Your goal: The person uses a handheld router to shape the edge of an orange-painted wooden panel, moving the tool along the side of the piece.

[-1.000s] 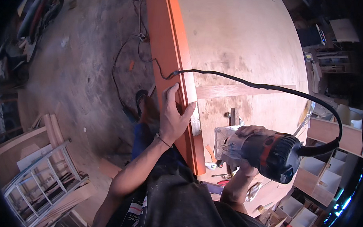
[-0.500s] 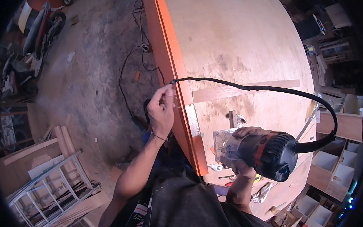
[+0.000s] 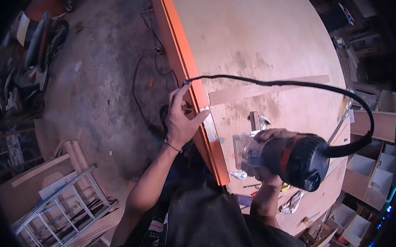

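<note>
My right hand (image 3: pixel 269 175) is wrapped round a black and orange trim router (image 3: pixel 301 160), held tilted on its side with its clear base (image 3: pixel 246 149) toward the orange board. From the router a black power cord (image 3: pixel 271 83) arches across the table and over the board's edge. A long orange board (image 3: pixel 183 44) with a grooved edge lies along the table's left side; a pale bare recess (image 3: pixel 211 126) shows in it. At that board is my left hand (image 3: pixel 182 122), thumb and fingers spread, the thumb by the recess and the fingertips close below the cord. It holds nothing.
The wide plywood tabletop (image 3: pixel 256 32) carries a flat wood strip (image 3: pixel 267 90), a hammer (image 3: pixel 261 121) and small tools near me. Dark cables (image 3: pixel 139 93) trail on the floor at left. Metal frames (image 3: pixel 66 210), motorbikes (image 3: pixel 40 48) and open wooden boxes (image 3: pixel 365 177) stand around.
My left thumb has spread away from the fingers and moved onto the orange board beside the recess. The router has shifted slightly to the right and up in my right hand.
</note>
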### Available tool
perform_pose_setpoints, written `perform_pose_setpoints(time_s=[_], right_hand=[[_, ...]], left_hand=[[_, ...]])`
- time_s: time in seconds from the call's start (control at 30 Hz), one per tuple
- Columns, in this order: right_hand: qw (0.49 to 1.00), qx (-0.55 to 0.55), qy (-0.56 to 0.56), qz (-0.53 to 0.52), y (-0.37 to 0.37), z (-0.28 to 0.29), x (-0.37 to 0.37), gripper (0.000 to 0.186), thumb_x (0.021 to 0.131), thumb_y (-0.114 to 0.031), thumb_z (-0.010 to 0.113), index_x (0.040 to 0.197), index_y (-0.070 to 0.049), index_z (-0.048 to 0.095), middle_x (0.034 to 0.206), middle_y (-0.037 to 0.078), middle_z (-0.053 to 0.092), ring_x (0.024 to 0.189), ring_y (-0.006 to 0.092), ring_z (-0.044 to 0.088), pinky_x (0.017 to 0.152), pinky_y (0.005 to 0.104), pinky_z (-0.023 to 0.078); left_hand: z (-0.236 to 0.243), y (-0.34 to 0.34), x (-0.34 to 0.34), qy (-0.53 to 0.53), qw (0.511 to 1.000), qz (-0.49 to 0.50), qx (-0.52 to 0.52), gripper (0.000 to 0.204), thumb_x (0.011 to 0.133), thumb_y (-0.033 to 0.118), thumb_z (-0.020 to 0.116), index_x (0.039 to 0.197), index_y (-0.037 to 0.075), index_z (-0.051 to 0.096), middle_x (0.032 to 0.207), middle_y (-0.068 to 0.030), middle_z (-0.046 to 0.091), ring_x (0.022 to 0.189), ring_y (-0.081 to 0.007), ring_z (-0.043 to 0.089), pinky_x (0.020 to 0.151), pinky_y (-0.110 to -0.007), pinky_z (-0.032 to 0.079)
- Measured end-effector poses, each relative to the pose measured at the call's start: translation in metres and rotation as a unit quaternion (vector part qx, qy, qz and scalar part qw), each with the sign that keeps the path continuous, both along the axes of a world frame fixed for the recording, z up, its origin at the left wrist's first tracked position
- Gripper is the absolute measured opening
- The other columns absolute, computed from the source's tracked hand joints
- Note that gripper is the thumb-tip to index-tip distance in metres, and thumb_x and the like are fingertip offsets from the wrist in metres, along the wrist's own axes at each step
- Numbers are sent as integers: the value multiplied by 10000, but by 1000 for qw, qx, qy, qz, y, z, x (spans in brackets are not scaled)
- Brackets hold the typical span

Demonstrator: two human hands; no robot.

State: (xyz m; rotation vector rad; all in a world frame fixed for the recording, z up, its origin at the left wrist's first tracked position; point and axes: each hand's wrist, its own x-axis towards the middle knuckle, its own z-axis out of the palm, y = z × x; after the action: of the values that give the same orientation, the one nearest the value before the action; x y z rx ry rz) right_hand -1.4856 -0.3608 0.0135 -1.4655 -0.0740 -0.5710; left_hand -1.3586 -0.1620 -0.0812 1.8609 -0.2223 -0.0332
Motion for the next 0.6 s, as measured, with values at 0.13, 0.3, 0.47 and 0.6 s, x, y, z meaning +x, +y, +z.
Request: perform_pose_setpoints(time_s=[0.13, 0.3, 0.47, 0.6], right_hand=[[999, 26, -20, 30, 0, 1, 5, 785, 651, -187, 892, 1291, -46, 460, 1077, 163, 575, 1029, 288, 596, 937, 471, 493], [998, 7, -39, 40, 1, 5, 8, 789, 671, -218, 903, 1291, -47, 445, 1084, 160, 576, 1036, 286, 590, 946, 463, 485], [999, 14, -38, 29, 1, 0, 2, 796, 673, -215, 892, 1303, -45, 436, 1093, 161, 573, 1042, 288, 586, 948, 460, 483], [1000, 4, -25, 19, -1, 5, -5, 791, 671, -196, 873, 1309, -42, 432, 1101, 164, 568, 1047, 290, 582, 950, 459, 482]], left_hand=[[-16, 10, -27, 74, 996, -40, -30, 919, 796, 92, 817, 1558, 5, 310, 1332, -124, 557, 1210, -167, 559, 938, -313, 519], [-14, 6, -59, 128, 986, -75, -82, 982, 803, 85, 798, 1567, -84, 204, 1471, -198, 484, 1341, -228, 496, 1118, -338, 392], [-14, -2, -59, 114, 983, -47, -135, 937, 822, 123, 790, 1538, -126, 240, 1475, -219, 483, 1376, -262, 462, 1168, -364, 329], [-13, -8, -49, 32, 998, -3, -54, 844, 842, 95, 768, 1511, -134, 306, 1455, -223, 506, 1343, -262, 499, 1146, -363, 361]])
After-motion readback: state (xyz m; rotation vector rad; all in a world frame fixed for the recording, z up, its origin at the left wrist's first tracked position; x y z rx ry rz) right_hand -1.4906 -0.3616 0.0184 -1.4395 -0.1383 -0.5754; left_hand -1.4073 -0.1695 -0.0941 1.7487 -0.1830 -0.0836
